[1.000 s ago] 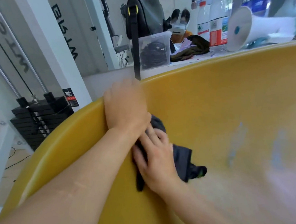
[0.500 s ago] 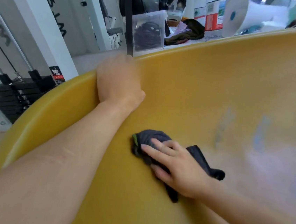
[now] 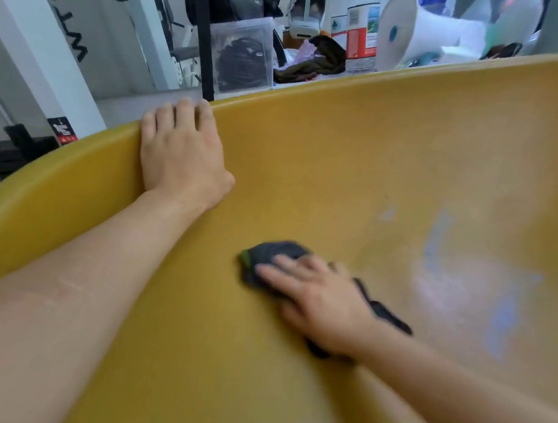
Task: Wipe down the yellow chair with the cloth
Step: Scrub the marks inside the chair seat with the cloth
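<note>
The left hand [image 3: 180, 152] hooks its fingers over the rim of the yellow chair [image 3: 345, 156] to steady it while the right hand [image 3: 316, 301] presses the dark cloth [image 3: 273, 255] flat-fingered low in the shell, so firm overlapping strokes toward the pale smears [image 3: 440, 235] likely serve best.

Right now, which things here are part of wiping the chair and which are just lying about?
Job: yellow chair; dark cloth, pressed flat by right hand; left hand gripping chair rim.
Lying about: clear box, white headset, white roll, labelled bottles, brown garment.
</note>
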Demonstrator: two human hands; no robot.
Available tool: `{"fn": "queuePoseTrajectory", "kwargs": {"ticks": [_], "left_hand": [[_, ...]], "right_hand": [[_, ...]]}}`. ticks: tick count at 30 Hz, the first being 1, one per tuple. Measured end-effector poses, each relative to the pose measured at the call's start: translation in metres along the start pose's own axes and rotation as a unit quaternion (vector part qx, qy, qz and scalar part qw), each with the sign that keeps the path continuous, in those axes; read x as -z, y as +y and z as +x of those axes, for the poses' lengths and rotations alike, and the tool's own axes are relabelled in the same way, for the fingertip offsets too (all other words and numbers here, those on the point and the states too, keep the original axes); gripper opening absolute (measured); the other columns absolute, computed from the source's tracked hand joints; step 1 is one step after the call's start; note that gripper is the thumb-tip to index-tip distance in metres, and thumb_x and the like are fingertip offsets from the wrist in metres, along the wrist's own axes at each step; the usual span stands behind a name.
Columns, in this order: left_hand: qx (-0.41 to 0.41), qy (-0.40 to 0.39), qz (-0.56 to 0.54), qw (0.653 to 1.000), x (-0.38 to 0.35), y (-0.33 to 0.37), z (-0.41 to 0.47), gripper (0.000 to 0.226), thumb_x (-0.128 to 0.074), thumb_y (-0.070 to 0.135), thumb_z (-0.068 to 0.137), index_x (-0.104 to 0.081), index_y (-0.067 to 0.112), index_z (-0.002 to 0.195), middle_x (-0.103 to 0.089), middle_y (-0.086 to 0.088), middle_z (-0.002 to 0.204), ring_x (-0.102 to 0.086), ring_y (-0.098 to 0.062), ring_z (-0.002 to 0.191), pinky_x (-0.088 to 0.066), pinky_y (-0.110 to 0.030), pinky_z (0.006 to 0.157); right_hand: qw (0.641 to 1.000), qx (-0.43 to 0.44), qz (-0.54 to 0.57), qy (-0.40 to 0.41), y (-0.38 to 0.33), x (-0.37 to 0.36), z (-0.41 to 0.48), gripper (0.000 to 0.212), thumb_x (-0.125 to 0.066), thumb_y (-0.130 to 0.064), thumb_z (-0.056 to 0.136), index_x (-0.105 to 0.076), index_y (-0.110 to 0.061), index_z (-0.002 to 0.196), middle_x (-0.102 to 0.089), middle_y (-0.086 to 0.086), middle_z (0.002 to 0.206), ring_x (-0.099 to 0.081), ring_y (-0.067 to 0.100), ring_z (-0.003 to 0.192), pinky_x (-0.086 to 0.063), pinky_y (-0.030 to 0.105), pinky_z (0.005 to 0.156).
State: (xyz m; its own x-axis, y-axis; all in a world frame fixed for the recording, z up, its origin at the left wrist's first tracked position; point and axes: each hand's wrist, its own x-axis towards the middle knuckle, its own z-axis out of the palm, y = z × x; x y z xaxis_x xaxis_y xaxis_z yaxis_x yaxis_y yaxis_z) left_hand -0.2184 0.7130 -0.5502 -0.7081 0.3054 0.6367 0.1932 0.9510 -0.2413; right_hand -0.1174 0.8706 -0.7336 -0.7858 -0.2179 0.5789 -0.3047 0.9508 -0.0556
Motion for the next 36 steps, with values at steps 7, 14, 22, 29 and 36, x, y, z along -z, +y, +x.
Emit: {"fn": "queuePoseTrajectory", "kwargs": {"ticks": [7, 14, 22, 29, 36], "left_hand": [[-0.071, -0.057, 0.009, 0.996, -0.013, 0.015, -0.018, 0.074, -0.051, 0.034, 0.086, -0.016, 0.024, 0.150, 0.005, -0.013, 0.159, 0.009, -0.034, 0.145, 0.005, -0.051, 0.117], [-0.187, -0.160, 0.085, 0.966, -0.040, 0.032, -0.048, 0.089, -0.034, 0.074, 0.083, 0.008, 0.031, 0.150, 0.026, -0.006, 0.156, 0.024, -0.032, 0.142, 0.010, -0.067, 0.106], [-0.191, -0.184, 0.074, 0.961, -0.045, 0.034, -0.061, 0.086, -0.042, 0.064, 0.086, 0.004, 0.029, 0.151, 0.023, -0.006, 0.157, 0.024, -0.032, 0.142, 0.008, -0.067, 0.107], [-0.191, -0.224, 0.037, 0.955, -0.047, 0.039, -0.080, 0.066, -0.034, 0.051, 0.095, -0.004, 0.031, 0.151, 0.018, -0.001, 0.159, 0.019, -0.026, 0.145, 0.005, -0.064, 0.109], [-0.157, -0.263, 0.023, 0.952, -0.042, 0.058, -0.089, 0.061, -0.036, 0.032, 0.097, -0.007, 0.028, 0.151, 0.018, -0.003, 0.159, 0.020, -0.030, 0.144, 0.005, -0.069, 0.105]], "right_hand": [[0.923, -0.383, 0.030, 0.014, 0.027, 0.007, 0.010, 0.060, -0.042, -0.033, 0.092, -0.020, -0.040, 0.149, -0.025, -0.002, 0.158, -0.035, 0.031, 0.128, -0.041, 0.051, 0.096], [0.992, -0.105, -0.054, -0.043, 0.063, 0.018, -0.011, 0.054, -0.038, -0.040, 0.088, -0.031, -0.047, 0.142, -0.038, -0.015, 0.150, -0.046, 0.022, 0.121, -0.045, 0.041, 0.078], [0.989, -0.120, 0.069, -0.060, -0.037, -0.008, -0.017, 0.062, -0.039, -0.033, 0.084, -0.035, -0.033, 0.145, -0.044, 0.001, 0.146, -0.048, 0.029, 0.106, -0.050, 0.042, 0.085], [0.944, -0.323, 0.011, -0.060, 0.084, 0.027, -0.018, 0.060, -0.045, -0.028, 0.093, -0.024, -0.041, 0.147, -0.034, -0.008, 0.151, -0.036, 0.030, 0.121, -0.050, 0.045, 0.082], [0.971, -0.097, 0.081, -0.202, -0.009, 0.047, -0.057, 0.061, -0.044, -0.035, 0.091, -0.019, -0.050, 0.145, -0.027, -0.025, 0.151, -0.037, 0.016, 0.119, -0.038, 0.041, 0.087]]}}
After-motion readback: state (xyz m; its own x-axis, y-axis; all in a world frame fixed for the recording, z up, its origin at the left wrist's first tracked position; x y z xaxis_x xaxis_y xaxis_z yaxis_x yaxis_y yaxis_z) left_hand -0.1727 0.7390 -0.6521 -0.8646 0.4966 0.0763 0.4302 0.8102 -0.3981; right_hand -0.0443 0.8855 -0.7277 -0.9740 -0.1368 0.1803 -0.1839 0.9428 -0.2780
